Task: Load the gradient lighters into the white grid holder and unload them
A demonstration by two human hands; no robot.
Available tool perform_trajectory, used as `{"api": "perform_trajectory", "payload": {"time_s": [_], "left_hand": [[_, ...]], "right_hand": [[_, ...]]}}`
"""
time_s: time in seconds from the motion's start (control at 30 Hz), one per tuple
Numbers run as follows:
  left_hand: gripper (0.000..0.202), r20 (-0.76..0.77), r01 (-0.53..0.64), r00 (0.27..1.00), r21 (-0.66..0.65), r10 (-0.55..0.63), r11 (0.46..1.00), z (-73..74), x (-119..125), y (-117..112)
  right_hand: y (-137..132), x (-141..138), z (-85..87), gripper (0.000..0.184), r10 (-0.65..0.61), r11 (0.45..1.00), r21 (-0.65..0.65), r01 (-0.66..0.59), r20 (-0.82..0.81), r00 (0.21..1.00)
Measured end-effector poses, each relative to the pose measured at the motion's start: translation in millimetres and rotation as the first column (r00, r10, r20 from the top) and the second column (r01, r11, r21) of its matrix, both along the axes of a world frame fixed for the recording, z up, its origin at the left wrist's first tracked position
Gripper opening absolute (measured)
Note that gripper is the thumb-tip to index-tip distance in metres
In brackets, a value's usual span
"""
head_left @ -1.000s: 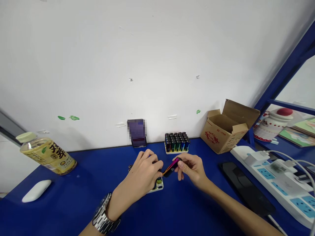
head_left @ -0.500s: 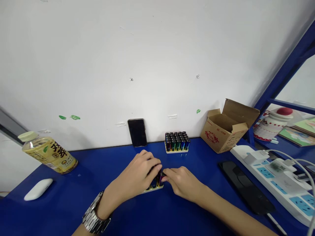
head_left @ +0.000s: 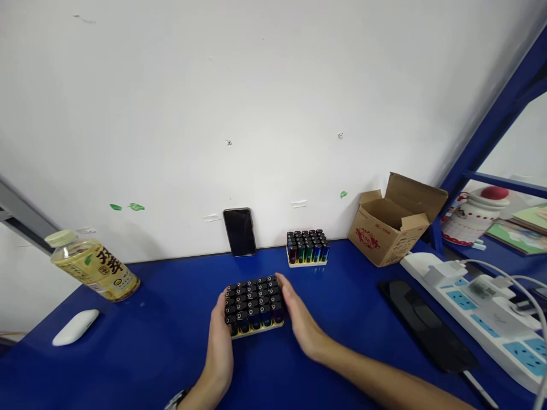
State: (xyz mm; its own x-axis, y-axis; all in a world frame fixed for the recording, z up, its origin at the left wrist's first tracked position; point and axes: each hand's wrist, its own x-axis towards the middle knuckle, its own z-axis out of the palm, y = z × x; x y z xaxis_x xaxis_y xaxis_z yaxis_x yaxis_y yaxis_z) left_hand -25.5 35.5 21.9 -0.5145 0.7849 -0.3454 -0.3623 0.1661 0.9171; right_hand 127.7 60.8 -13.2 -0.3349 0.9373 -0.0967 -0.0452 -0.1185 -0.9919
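Observation:
A pale tray packed with rows of dark-capped shiny tubes sits before me on the blue table. The tubes stand upright, and I cannot make out exactly what they are. Along the tray's left side my left hand lies with its fingers against the tubes. From the right, my right hand has straight fingers at the back right corner, its palm a little apart. Between them the hands clasp the block. Farther back is a second such tray, its tubes showing red, green and blue sides.
A dark phone leans on the wall. At the left are a yellow drink bottle and a white case. An open cardboard box, another phone and a power strip with chargers occupy the right.
My left hand has moved off the tubes' tops to the tray's left side. My right hand has let go of a front corner tube and opened out along the right side.

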Motion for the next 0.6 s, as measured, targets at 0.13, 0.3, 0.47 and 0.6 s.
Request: {"api": "perform_trajectory", "payload": {"time_s": [0.13,0.3,0.47,0.6], "left_hand": [[0.045,0.033,-0.011,0.999,0.068,0.009,0.998,-4.9,20,6],[0.048,0.012,0.187,0.982,0.109,-0.190,0.976,-7.7,29,34],[0.050,-0.043,0.285,0.958,0.140,-0.282,0.948,-8.4,32,48],[0.047,-0.183,0.138,0.978,0.223,-0.097,0.965,-6.2,12,65]], "right_hand": [[1,-18,0.3,0.083,-0.147,0.989,-0.054,0.141,-0.120,0.982],[28,2,0.2,0.069,-0.262,0.963,0.040,0.268,-0.114,0.958],[43,19,-7.5,0.062,-0.302,0.947,0.103,0.305,-0.047,0.952],[46,27,-11.0,0.056,-0.334,0.909,0.275,0.312,0.033,0.942]]}}
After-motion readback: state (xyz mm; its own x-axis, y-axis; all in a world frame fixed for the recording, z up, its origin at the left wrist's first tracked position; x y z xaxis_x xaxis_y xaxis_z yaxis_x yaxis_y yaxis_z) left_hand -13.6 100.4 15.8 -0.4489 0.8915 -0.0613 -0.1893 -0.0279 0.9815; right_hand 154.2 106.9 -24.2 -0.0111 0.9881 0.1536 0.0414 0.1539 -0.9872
